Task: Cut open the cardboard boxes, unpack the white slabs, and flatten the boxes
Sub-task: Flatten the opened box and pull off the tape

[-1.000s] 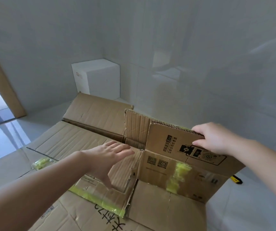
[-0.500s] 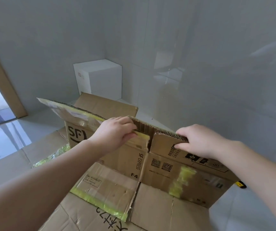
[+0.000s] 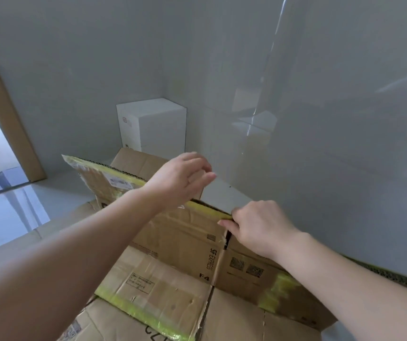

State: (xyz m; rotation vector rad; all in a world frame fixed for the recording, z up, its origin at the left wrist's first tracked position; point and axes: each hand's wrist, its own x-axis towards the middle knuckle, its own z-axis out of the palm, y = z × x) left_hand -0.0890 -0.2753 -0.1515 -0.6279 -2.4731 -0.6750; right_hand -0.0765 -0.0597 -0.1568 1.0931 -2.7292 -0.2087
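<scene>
An opened brown cardboard box [image 3: 185, 235] with yellow tape stands with its side panels upright in front of me, its lower flaps spread on the floor. My right hand [image 3: 259, 227] pinches the top edge of the upright panel where the yellow tape ends. Just above and beyond that same edge hovers my left hand [image 3: 180, 178], fingers loosely curled with nothing in them. A white slab stack [image 3: 153, 124] stands in the corner of the room behind the box.
More flattened cardboard [image 3: 133, 161] lies on the floor behind and left of the box. Glossy grey walls [image 3: 320, 119] close in at the back and right. A wooden door frame [image 3: 5, 114] with an open doorway is at the left.
The upright panel has been lifted higher and swung toward me. My left hand has let go of its top edge and risen above it. My right hand has shifted left along the edge.
</scene>
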